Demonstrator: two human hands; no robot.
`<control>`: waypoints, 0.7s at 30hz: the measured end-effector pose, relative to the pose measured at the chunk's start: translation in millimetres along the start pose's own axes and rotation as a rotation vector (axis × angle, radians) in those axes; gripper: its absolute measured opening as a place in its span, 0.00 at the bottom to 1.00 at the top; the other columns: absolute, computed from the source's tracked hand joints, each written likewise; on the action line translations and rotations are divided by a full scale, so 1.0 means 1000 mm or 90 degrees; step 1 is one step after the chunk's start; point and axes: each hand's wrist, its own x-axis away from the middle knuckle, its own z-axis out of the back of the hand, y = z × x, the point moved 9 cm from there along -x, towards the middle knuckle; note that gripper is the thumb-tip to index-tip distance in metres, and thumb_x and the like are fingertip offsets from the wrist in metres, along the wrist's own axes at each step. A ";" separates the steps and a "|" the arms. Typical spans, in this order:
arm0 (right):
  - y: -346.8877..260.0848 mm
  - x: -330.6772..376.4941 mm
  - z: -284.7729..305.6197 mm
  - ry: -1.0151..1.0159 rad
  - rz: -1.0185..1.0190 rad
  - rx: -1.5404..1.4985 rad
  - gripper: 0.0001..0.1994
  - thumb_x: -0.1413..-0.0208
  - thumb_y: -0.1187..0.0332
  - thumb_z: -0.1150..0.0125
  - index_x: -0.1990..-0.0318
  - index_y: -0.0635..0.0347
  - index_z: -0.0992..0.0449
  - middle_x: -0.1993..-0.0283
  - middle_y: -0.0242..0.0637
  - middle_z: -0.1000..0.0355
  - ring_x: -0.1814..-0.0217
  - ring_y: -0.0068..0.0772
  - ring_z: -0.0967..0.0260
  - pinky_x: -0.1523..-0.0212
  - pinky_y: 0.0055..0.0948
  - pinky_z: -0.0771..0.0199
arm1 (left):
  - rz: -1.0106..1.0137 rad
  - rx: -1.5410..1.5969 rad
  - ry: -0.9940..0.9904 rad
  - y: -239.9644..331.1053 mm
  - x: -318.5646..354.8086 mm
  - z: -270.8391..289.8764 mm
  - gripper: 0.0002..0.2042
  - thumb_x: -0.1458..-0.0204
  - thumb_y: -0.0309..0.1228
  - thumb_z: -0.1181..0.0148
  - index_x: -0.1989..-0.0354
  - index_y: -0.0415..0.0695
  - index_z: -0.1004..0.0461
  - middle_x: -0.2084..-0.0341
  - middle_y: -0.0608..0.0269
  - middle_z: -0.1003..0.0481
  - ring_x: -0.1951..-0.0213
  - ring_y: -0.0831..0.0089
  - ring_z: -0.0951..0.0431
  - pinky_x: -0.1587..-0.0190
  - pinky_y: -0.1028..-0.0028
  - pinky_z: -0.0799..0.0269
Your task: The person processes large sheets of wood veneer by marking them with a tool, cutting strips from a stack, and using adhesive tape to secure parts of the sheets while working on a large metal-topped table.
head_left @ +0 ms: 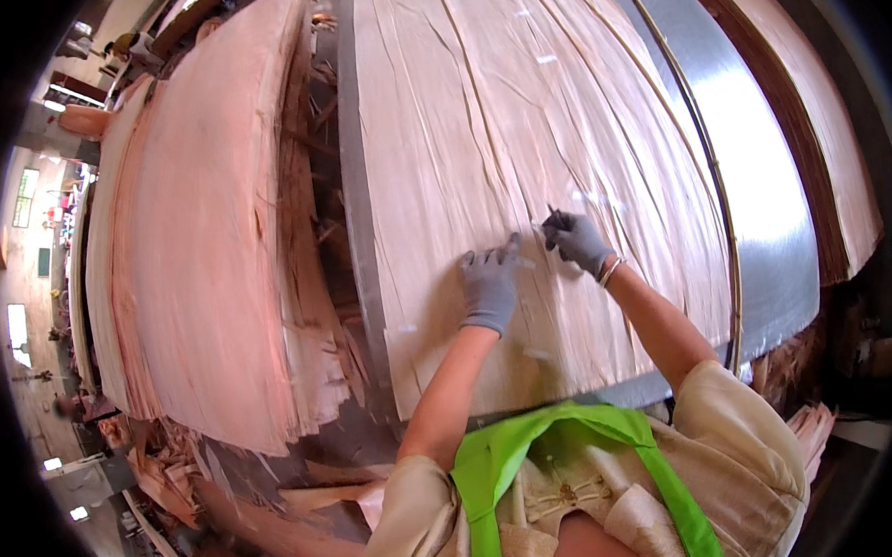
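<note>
A green apron [608, 423] sits nearest the camera; a stack of wood sheets [208, 218] stands well left of the left hand [489, 285], whose spread fingers rest on a pale wood sheet [559, 147]. Just ahead of them a dark split [487, 125] runs lengthwise away from the apron, left hand nearer; right of it, fingers of the right hand [578, 244] clamp a small dark tool [556, 215].

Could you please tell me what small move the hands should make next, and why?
I would probably press the left hand flatter to steady the sheet: its fingers are spread there, the surface looks rippled, and the right hand grips a small dark tool close to the left index finger.
</note>
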 end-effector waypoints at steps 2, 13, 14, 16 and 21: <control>-0.029 -0.041 0.015 0.001 0.023 -0.022 0.06 0.45 0.68 0.44 0.63 0.60 0.26 0.78 0.31 0.28 0.83 0.17 0.39 0.84 0.20 0.40 | 0.065 0.053 0.037 -0.031 -0.024 0.013 0.23 0.52 0.31 0.52 0.44 0.50 0.34 0.54 0.59 0.29 0.51 0.60 0.32 0.47 0.58 0.39; -0.148 -0.234 -0.001 -0.052 0.133 0.028 0.07 0.48 0.71 0.41 0.63 0.62 0.30 0.78 0.35 0.29 0.82 0.23 0.36 0.82 0.23 0.37 | 0.124 0.050 0.128 -0.111 -0.185 0.005 0.21 0.52 0.37 0.46 0.49 0.46 0.32 0.47 0.57 0.33 0.46 0.60 0.35 0.43 0.59 0.43; -0.152 -0.243 0.000 -0.040 0.129 0.035 0.07 0.48 0.71 0.41 0.64 0.62 0.30 0.77 0.35 0.29 0.81 0.23 0.35 0.82 0.24 0.36 | 0.144 0.051 0.160 -0.111 -0.197 0.007 0.22 0.52 0.38 0.45 0.47 0.45 0.33 0.46 0.57 0.34 0.44 0.59 0.36 0.42 0.59 0.44; -0.148 -0.257 0.003 -0.014 0.113 0.050 0.05 0.48 0.71 0.41 0.65 0.62 0.29 0.77 0.35 0.29 0.81 0.24 0.34 0.81 0.24 0.35 | 0.187 0.060 0.217 -0.108 -0.216 0.011 0.26 0.52 0.42 0.44 0.45 0.44 0.36 0.43 0.55 0.38 0.41 0.58 0.39 0.40 0.58 0.47; -0.136 -0.266 0.004 -0.030 0.023 0.055 0.06 0.48 0.69 0.40 0.67 0.60 0.28 0.78 0.32 0.29 0.81 0.22 0.36 0.81 0.23 0.38 | 0.249 0.032 0.150 -0.114 -0.234 -0.008 0.29 0.54 0.41 0.43 0.43 0.43 0.40 0.40 0.52 0.43 0.39 0.55 0.43 0.37 0.53 0.55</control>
